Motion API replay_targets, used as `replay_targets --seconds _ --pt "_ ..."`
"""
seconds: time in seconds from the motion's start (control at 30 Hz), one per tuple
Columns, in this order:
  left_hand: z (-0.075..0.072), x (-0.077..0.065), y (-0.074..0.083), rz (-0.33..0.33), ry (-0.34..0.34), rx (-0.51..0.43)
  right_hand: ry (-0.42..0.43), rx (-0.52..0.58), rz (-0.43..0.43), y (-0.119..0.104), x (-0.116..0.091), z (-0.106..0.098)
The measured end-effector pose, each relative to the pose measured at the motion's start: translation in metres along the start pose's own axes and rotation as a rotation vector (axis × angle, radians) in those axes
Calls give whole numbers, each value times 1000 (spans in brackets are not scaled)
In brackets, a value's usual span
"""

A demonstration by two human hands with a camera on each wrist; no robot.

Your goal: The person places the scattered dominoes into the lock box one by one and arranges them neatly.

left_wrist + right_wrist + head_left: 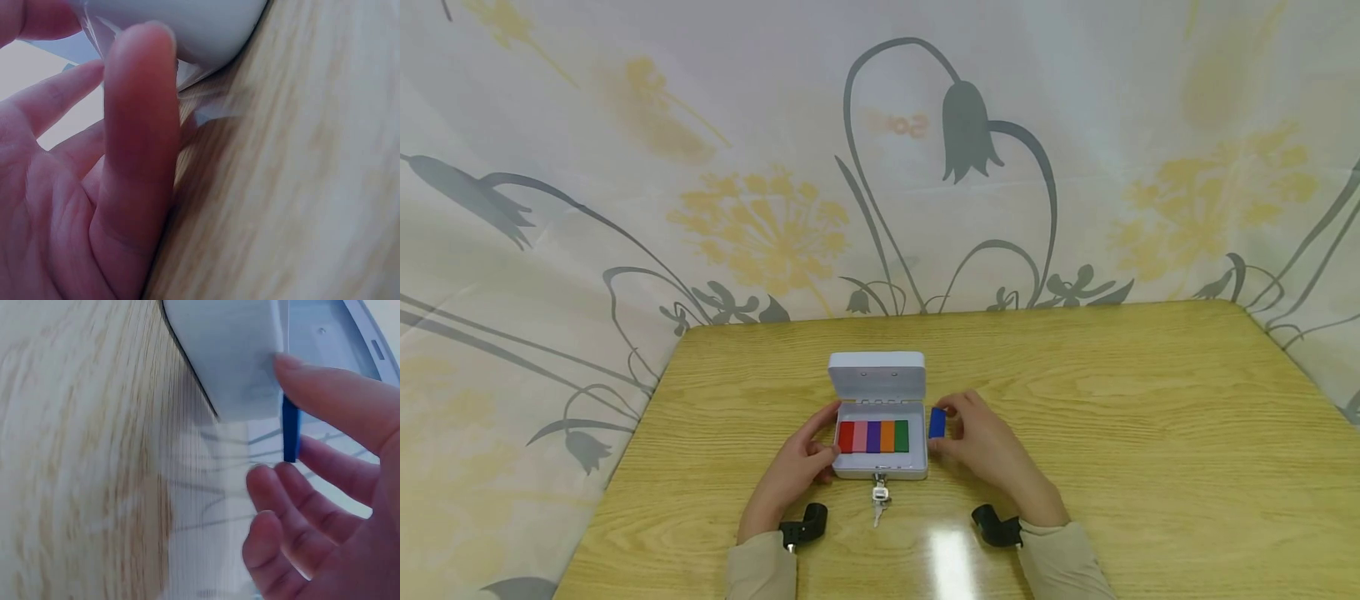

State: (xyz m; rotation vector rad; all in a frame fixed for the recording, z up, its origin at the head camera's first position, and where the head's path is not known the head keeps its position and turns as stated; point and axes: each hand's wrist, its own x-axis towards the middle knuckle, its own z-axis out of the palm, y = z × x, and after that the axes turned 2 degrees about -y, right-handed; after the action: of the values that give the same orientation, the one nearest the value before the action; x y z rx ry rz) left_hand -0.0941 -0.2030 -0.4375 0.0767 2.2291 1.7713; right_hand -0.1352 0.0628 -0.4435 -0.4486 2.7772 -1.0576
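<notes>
A small white cash box stands on the table with its lid raised. Inside lies a row of flat blocks: red, pink, purple, orange and green. Just outside the right wall, a blue block is pinched between thumb and fingers of my right hand; the other fingers spread loosely below it. My left hand rests against the box's left side, index finger near the back corner, thumb at the rim, little finger fairly straight.
Keys hang from the lock on the box's front. Both wrists wear black camera mounts. The wood-grain table extends on both sides, and a flower-patterned curtain hangs behind it.
</notes>
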Motion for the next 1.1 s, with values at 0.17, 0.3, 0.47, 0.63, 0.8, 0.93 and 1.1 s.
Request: replay_targets --seconds 0.17,0.3,0.47,0.63,0.8,0.93,1.1 --pt "0 0 0 -1 -2 -1 47 17 -11 -4 1 0" --pt "-1 0 -1 -2 0 -5 62 35 -19 -10 2 4" --pt "-1 0 -1 2 -5 -10 43 43 -29 -16 2 13" --pt "-1 -1 0 1 -11 0 35 29 -47 -20 0 19" --pt "-1 -1 2 -1 -11 2 38 -8 -65 -21 0 22" --pt "-1 -1 2 1 -5 3 32 -47 -59 -21 0 23" --pt "-1 -1 1 -2 -3 4 15 -86 -40 -24 2 22"
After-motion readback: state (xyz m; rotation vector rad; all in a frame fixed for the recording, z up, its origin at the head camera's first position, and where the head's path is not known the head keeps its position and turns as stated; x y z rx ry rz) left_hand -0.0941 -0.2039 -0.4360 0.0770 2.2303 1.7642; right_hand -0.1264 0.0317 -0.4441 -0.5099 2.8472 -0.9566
